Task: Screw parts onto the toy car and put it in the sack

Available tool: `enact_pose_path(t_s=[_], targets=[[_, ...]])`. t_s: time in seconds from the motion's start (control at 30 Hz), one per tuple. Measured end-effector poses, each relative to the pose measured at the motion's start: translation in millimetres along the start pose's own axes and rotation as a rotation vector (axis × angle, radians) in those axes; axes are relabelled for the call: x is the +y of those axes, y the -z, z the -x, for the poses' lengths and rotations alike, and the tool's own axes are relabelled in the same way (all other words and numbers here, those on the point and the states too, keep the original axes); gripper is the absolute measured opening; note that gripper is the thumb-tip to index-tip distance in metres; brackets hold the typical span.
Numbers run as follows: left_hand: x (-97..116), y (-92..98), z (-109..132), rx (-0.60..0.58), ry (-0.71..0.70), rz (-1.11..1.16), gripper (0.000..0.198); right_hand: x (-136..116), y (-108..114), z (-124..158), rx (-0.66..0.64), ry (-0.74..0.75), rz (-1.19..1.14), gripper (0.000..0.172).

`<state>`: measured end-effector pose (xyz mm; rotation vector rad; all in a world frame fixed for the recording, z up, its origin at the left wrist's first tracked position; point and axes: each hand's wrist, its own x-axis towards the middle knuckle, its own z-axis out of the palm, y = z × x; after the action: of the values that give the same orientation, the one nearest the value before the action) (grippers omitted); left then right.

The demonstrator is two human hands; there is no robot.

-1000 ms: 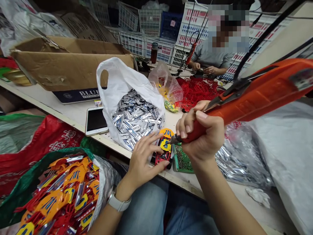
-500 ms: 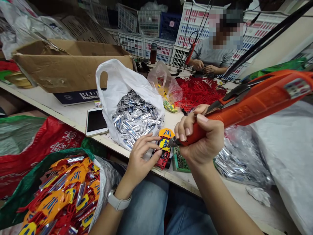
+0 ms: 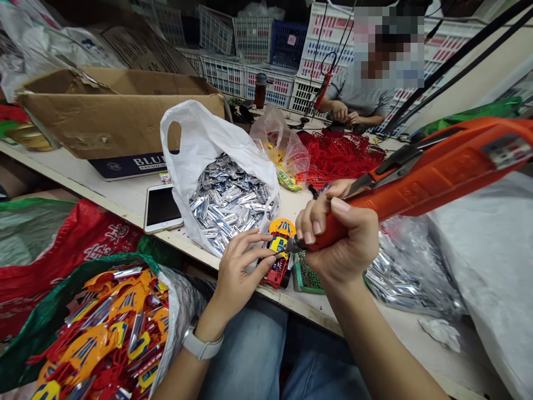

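**Screwdriver on the car, right at the table's front edge**

And here's the right hand point(image 3: 339, 239), clenched tight around the orange electric screwdriver point(image 3: 433, 178), its bit up against the yellow shell of the toy car point(image 3: 280, 250)! The left hand point(image 3: 239, 272) grasps that car, fingers wrapped along its near side, holding it just above the front edge of the table point(image 3: 104, 178). It sits between the white plastic bag point(image 3: 200, 144) of silver metallic pieces point(image 3: 225, 200) and a green tray point(image 3: 306, 275). Down at the left, an open sack point(image 3: 25, 355) overflows with yellow-and-red car shells point(image 3: 100, 339). Over at the far end of the table, a co-worker point(image 3: 362, 94) works with both hands, just past a heap of red plastic frames point(image 3: 339, 158).
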<state>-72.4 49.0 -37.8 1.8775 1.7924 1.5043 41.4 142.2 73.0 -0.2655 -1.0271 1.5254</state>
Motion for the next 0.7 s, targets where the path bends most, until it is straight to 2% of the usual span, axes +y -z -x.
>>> enact_pose_path(t_s=[0.1,0.23,0.33,0.57,0.7], targets=[[-0.3,1.4,0.1,-0.013,0.0,-0.002,0.021,1.5,-0.3,0.3,0.003,0.017,0.015,0.014],[1.6,1.0,-0.9,-0.088,0.014,-0.096,0.046,7.0,0.7,-1.4,0.026,0.061,0.032,0.012],[3.6,-2.3,-2.1,-0.1,0.033,-0.187,0.041,11.5,2.8,-2.8,0.001,0.068,0.055,0.009],[3.9,-6.0,-2.2,-0.062,0.034,-0.202,0.038,18.8,3.5,-2.3,-0.043,0.054,0.052,0.007],[3.0,-7.0,-1.1,-0.057,0.026,-0.209,0.037,20.9,2.1,-1.8,-0.062,0.052,0.054,0.011]])
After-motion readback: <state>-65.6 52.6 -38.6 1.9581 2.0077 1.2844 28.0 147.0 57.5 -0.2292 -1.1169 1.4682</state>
